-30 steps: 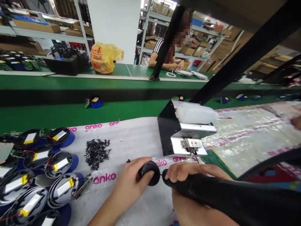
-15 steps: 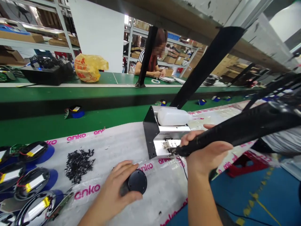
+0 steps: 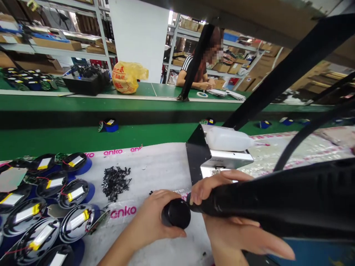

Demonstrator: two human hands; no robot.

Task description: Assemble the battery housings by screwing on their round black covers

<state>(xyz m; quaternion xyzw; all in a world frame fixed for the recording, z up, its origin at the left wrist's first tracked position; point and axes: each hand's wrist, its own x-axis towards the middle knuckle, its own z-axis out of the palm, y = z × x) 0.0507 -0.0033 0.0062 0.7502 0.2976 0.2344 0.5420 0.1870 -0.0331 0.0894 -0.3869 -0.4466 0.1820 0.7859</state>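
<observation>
My left hand [image 3: 149, 218] is wrapped around a short black round part [image 3: 179, 214], keeping it on the foam-covered bench with its flat top tilted toward the right. In my right hand [image 3: 224, 236] lies a black electric screwdriver [image 3: 266, 201], held nearly level. Its narrow end reaches the right edge of the round part; whether it touches cannot be made out. Behind my right hand stands a silver and black metal box, like a screw feeder [image 3: 199, 155], with a white plastic bottle [image 3: 229, 139] lying on top. A pile of small black pieces [image 3: 115, 181] is left of my left hand.
Several blue-and-black round housings [image 3: 74, 194] with batteries and wires crowd the left side. White foam sheet [image 3: 155, 162] covers the bench beside a green conveyor [image 3: 155, 129] carrying more housings. Black slanted posts [image 3: 277, 77] rise behind. Another person [image 3: 203, 70] sits across the line.
My right hand has brought the screwdriver from the metal box leftward to the black round part. My left hand still holds that part, now tilted more. The view has turned left.
</observation>
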